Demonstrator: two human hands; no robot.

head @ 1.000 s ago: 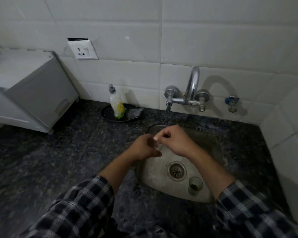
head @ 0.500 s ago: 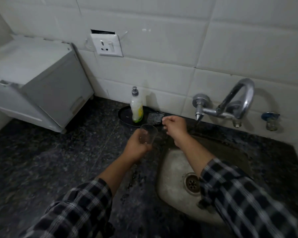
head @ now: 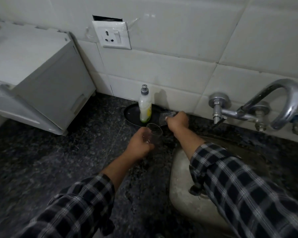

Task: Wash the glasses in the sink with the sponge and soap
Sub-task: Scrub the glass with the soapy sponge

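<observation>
1. Black-and-pale check: left sleeve [head: 72,208] and right sleeve [head: 244,189], nearest in view, cuffs short of bare wrists.
2. Steel sink [head: 184,177], set into dark speckled stone counter [head: 58,160], lower right. Floor mostly hidden under right sleeve, so no further glasses on show.
3. Left hand [head: 140,143], above counter just left of sink. Fingers wrapped round lower part of clear glass [head: 153,134], near upright, mouth up and tipped slightly away.
4. Right hand [head: 177,120], stretched forward past the glass, palm down. Fingers curled over and thumb pinching right end of grey sponge [head: 163,117].
5. Sponge at right edge of black dish [head: 131,114], just beyond and slightly right of glass mouth, long axis roughly left to right. Lifted or resting on dish: unclear, view blurred.
6. Judged next move: short draw back and leftward, sponge to glass mouth. Right hand nearer, and already on it; left hand taken up with the glass.
7. Soap bottle [head: 145,107], upright on same dish, just left of sponge, directly beyond glass, untouched.
8. Chrome tap [head: 273,103] on tiled wall, well right; no water visible.
9. White socket [head: 113,36] higher on wall; pale cabinet [head: 41,74] at far left.
</observation>
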